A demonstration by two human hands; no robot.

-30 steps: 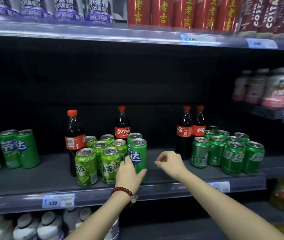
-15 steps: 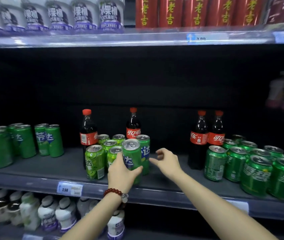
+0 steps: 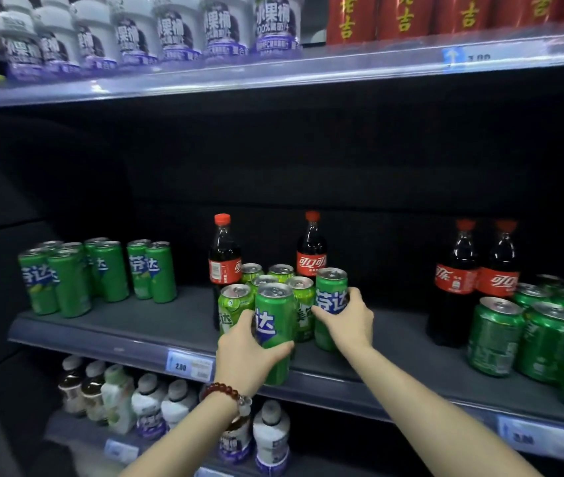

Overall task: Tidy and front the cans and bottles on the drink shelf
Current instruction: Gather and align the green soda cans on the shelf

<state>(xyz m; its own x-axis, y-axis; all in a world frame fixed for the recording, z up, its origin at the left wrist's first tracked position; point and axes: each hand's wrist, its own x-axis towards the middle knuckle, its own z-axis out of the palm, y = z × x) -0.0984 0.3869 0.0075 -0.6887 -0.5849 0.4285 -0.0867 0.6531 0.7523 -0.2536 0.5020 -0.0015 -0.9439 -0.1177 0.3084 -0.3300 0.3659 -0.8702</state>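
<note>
Fingers of the left hand curl round a tall green can, gripping it low on its blue-and-white label right at the front lip of the drink shelf; half a second ago this same can stood a little further back, against its neighbours. The right hand, which a moment ago hung loose in the air beside the group, now wraps a second tall green can, thumb across the lettering. Both cans are smooth, slim aluminium cylinders with silver pull-tab tops. Just behind and between them sits a tight cluster of short lime-green cans, touching one another, with two cola bottles of dark liquid, red caps and red labels at the back. Bare grey shelf lies open to the left of the cluster, as far as a row of tall green cans, and to the right, up to another pair of cola bottles and a crowd of stubby dark-green cans. A red bead bracelet rings the left wrist. A price tag is fixed to the shelf's front rail.
</note>
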